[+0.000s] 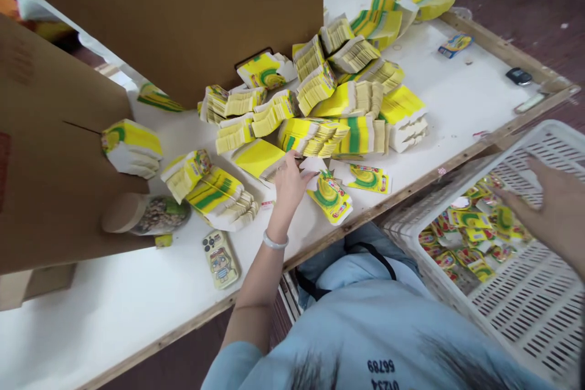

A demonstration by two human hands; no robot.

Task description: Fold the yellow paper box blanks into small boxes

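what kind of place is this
Likely a small packing workshop: stacks of flat yellow-green cartons cover a white worktable, and a white plastic crate holds matching sachets.

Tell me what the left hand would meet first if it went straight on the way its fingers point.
The left hand points up and right; its fingertips already touch a white flat carton. Just beyond lies the heap of yellow-green carton stacks, probably next.
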